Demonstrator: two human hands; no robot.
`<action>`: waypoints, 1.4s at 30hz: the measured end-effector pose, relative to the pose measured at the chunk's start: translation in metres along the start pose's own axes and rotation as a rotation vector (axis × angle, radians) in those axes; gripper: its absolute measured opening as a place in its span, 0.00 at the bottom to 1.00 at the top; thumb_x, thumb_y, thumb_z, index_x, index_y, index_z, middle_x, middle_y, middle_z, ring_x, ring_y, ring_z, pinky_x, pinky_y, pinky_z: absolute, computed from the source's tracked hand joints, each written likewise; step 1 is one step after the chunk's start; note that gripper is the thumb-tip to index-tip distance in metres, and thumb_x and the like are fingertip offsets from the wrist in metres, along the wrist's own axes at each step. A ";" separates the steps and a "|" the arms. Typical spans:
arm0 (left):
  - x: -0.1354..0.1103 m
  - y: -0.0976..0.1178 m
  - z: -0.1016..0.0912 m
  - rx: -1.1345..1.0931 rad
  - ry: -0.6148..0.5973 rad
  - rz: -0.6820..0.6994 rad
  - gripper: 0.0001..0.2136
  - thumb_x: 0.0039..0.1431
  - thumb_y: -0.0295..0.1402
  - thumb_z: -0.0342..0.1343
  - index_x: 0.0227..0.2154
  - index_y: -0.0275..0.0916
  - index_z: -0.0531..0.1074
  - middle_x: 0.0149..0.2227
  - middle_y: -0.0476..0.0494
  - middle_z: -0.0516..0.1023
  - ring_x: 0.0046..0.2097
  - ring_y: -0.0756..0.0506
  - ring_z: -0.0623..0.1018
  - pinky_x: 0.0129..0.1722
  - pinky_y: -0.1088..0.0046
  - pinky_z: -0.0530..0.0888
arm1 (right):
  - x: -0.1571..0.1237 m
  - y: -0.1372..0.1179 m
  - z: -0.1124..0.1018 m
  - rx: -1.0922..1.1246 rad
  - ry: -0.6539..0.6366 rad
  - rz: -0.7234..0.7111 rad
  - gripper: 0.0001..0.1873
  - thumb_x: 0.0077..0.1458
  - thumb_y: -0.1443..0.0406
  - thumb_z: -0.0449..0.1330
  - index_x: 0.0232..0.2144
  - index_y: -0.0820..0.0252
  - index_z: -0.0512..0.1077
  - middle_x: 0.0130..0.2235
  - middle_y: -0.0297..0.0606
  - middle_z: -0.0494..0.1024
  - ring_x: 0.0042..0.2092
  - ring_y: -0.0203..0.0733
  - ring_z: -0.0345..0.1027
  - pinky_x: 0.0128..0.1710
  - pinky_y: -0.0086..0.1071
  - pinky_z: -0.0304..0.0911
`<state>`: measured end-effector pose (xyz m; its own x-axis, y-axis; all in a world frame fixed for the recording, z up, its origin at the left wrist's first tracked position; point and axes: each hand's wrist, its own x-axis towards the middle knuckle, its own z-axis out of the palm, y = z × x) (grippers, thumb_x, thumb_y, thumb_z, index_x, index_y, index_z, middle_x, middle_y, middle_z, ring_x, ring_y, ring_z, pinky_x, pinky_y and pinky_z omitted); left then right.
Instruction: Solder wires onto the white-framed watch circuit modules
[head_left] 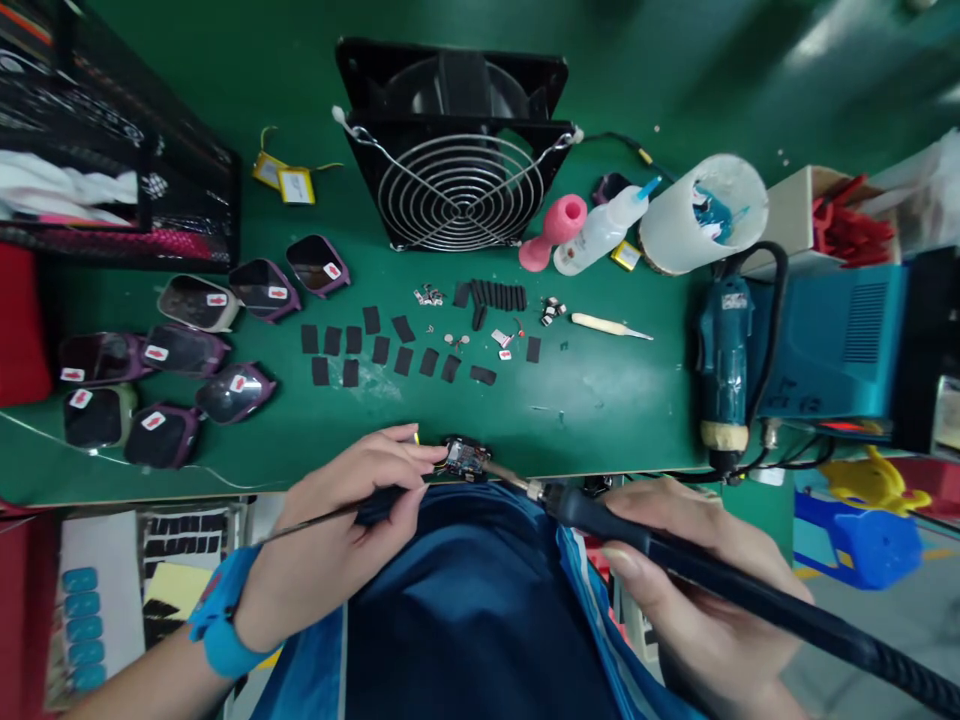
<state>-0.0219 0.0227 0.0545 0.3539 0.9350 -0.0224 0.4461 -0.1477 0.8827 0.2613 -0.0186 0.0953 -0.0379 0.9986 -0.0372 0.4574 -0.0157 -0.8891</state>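
My left hand (349, 500) is closed, its thumb and fingers around a thin dark tool (330, 517), tweezers by its look, whose narrow end points back past the wrist. Its index fingertip touches the edge of a small circuit board (466, 457) at the table's front edge. A bit of yellow shows beside that fingertip. My right hand (697, 575) grips the black handle of a soldering iron (600, 518). The iron's metal tip reaches the right side of the board; whether it touches cannot be made out.
A fan (461, 190) stands at the back. Several dark-lensed square pieces (236, 392) lie left, black pads (381, 350) in the middle. To the right are a plastic bottle (600, 232), a white cup (675, 225), an electric screwdriver (726, 350) and a blue station (832, 340).
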 end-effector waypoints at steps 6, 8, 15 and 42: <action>0.001 -0.001 0.003 0.082 -0.033 0.036 0.09 0.64 0.21 0.57 0.40 0.43 0.72 0.43 0.49 0.86 0.52 0.48 0.84 0.64 0.66 0.77 | 0.016 -0.005 0.007 0.019 -0.107 -0.099 0.10 0.61 0.70 0.68 0.44 0.56 0.76 0.35 0.34 0.83 0.35 0.39 0.80 0.34 0.31 0.77; 0.001 -0.001 0.004 0.090 -0.027 0.037 0.08 0.64 0.21 0.57 0.40 0.43 0.72 0.44 0.49 0.86 0.53 0.49 0.84 0.64 0.67 0.77 | 0.018 -0.005 0.010 -0.003 -0.109 -0.119 0.09 0.61 0.70 0.67 0.43 0.58 0.75 0.34 0.34 0.83 0.35 0.38 0.80 0.34 0.30 0.77; -0.003 0.000 0.007 0.131 -0.005 0.045 0.08 0.64 0.22 0.58 0.41 0.42 0.73 0.44 0.49 0.85 0.54 0.48 0.83 0.65 0.67 0.76 | 0.023 -0.007 0.017 -0.043 -0.097 -0.161 0.05 0.62 0.69 0.67 0.38 0.59 0.73 0.33 0.34 0.83 0.34 0.35 0.81 0.34 0.26 0.76; -0.005 0.003 0.010 0.182 0.007 0.065 0.08 0.64 0.22 0.57 0.39 0.43 0.72 0.45 0.49 0.86 0.56 0.46 0.83 0.63 0.67 0.78 | 0.024 -0.006 0.025 0.024 -0.092 -0.125 0.05 0.61 0.69 0.67 0.37 0.58 0.74 0.31 0.34 0.84 0.33 0.39 0.82 0.33 0.30 0.77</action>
<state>-0.0143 0.0140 0.0527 0.3814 0.9237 0.0361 0.5638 -0.2634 0.7828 0.2357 0.0046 0.0886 -0.1749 0.9840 0.0339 0.4226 0.1062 -0.9001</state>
